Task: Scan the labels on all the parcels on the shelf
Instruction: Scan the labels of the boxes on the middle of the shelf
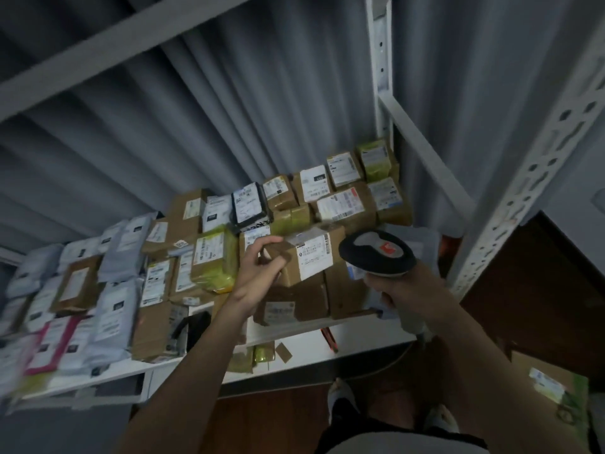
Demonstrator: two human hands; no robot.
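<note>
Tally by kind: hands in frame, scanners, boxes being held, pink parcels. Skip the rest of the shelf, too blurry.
Hands: 2, left hand and right hand
Scanner: 1, held by the right hand
Box held by the left hand: 1
Pink parcel: 1
Total: 5

Scanner [378,253]: black head, grey top, red patch. Left of it: brown box [307,257], white label; yellow-green parcel [216,260]; pink mailer [54,342].
</note>
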